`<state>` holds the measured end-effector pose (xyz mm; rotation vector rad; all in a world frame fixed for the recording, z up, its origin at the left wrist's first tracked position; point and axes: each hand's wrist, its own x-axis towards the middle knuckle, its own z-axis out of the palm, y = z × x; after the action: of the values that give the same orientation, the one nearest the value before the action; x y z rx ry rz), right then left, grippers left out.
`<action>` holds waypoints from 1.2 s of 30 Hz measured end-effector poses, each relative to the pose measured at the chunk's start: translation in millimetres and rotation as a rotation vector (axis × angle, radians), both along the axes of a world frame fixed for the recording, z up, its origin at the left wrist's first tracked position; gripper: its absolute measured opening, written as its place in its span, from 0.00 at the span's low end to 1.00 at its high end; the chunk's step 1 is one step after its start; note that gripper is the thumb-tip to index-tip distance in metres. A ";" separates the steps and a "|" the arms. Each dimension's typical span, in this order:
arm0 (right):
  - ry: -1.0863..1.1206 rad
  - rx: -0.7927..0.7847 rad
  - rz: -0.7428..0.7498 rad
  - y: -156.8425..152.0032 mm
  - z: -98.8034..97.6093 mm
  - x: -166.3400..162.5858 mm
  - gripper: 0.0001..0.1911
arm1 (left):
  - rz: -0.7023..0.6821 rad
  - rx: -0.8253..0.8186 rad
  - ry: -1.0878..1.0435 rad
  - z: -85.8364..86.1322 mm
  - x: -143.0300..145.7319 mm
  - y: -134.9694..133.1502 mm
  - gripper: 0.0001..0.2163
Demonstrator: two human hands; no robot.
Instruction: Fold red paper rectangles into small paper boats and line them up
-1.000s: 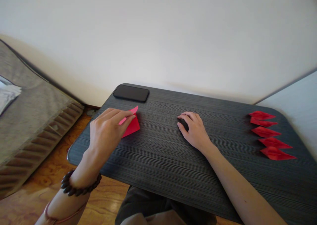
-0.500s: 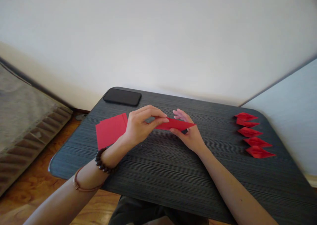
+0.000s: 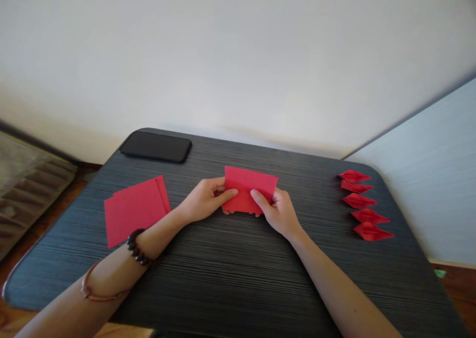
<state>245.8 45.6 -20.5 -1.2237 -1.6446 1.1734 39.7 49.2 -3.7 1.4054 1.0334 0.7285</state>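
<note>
Between my two hands is a folded sheet of red paper (image 3: 247,179), held up over the middle of the table with its flat side towards me. My left hand (image 3: 210,199) grips its left side, thumb in front and fingers behind. On the right side my right hand (image 3: 277,209) pinches it the same way, thumb pressed on the front. Fingertips show under the paper's lower edge. Loose red sheets (image 3: 137,209) lie in a small stack beyond my left forearm. Several folded red paper boats (image 3: 366,216) form a column at the right.
A black phone (image 3: 156,146) lies at the table's back left corner. The dark wood-grain table (image 3: 223,268) meets a white wall (image 3: 238,70) at the back. A pale panel (image 3: 427,179) stands past the right edge.
The red paper has turned from a slanted pointed view to a flat rectangular face. My left hand has moved to its left side, and my right hand's fingers have closed on it. The view has shifted.
</note>
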 end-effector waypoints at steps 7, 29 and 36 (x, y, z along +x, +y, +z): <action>0.026 0.160 0.165 0.3 7.3 5.3 0.15 | -0.142 -0.246 -0.143 8.4 -17.2 6.4 0.14; -0.074 0.019 0.087 -7.4 11.9 -1.9 0.21 | 0.034 -0.205 -0.172 5.5 -12.0 -3.2 0.14; -0.102 0.085 0.008 -7.2 9.2 -5.1 0.15 | 0.061 -0.211 -0.112 5.9 -13.3 -4.1 0.13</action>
<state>240.7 38.4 -11.2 -1.2418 -1.7578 1.0493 26.4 45.2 2.3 1.1443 1.0375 0.7125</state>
